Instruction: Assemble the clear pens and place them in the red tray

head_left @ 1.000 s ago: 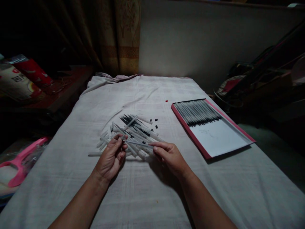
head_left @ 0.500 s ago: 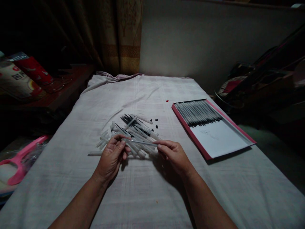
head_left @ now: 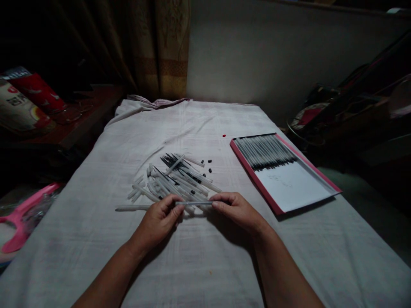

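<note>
A slim, greyish translucent pen (head_left: 197, 203) lies level between my two hands, just above the cloth. My left hand (head_left: 162, 216) pinches its left end between thumb and fingers. At the other end, my right hand (head_left: 237, 209) grips it the same way. Just beyond my fingers is a loose pile of translucent pen barrels (head_left: 154, 185) and dark, pointed pieces (head_left: 168, 160) like pen tips or refills. Both ends of the held pen are covered by my fingers.
A shallow pink-edged box (head_left: 276, 205) to the right holds a row of pens (head_left: 266, 149). Small black pieces (head_left: 209, 170) and a red one (head_left: 224, 135) dot the white cloth (head_left: 192, 273). Pink-handled scissors (head_left: 19, 218) lie at far left.
My left hand has moved right and down, closer to my right hand. The pen, slanted before, is now level and nearer to me, with less of it showing between the hands.
</note>
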Available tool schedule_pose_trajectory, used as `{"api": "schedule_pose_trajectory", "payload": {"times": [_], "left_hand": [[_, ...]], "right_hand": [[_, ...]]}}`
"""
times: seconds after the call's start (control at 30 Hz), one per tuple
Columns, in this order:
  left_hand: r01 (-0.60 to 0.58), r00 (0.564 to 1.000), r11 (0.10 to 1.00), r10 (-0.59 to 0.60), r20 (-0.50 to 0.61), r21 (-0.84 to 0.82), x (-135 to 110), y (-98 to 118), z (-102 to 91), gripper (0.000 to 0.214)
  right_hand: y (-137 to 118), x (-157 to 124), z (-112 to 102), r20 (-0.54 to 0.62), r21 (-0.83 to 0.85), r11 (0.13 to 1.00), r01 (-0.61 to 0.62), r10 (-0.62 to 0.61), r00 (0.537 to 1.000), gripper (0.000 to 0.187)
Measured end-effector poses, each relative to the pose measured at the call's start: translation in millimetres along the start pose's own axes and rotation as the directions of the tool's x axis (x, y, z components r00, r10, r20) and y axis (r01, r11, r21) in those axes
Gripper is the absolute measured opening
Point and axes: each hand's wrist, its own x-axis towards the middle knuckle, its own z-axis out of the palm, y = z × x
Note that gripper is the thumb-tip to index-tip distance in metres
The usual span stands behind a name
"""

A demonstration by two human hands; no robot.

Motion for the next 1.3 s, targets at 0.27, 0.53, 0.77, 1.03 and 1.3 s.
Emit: {"api": "schedule_pose_trajectory", "payload": {"times": [0.27, 0.53, 0.77, 1.03, 1.3], "left_hand": [[-0.100, 0.985, 0.973, 0.066, 0.162, 0.208, 0, 5, -11.0, 0.028], [0.063, 0.991, 0.996, -0.069, 0.110, 0.057, -3, -9, 0.0, 0.031], [0.075, 0.989, 0.991, -0.089, 0.118, 0.115, 0, -8, -3.6, 0.035], [0.037, 0.998, 0.999, -0.035, -0.045, 0.038, 3, -12, 6.0, 0.039], [-0.033, 0.987, 0.992, 0.013, -0.159, -0.124, 8, -17, 4.3, 0.052]], "right_hand": [[-2, 0, -3, -0.006, -0.037, 0.999, -0.009, 0.009, 1.000, 0.023], [3, 2, -3, 0.030, -0.145, 0.987, 0.063, -0.060, 0.998, 0.025], [3, 5, 3, 0.111, -0.314, 0.935, 0.165, -0.136, 0.984, 0.026], [-5, 3, 10, -0.031, -0.421, 0.900, 0.118, -0.144, 0.989, 0.026], [-43, 32, -105, -0.679, -0.614, 0.789, 0.035, -0.550, 0.487, 0.038]]}}
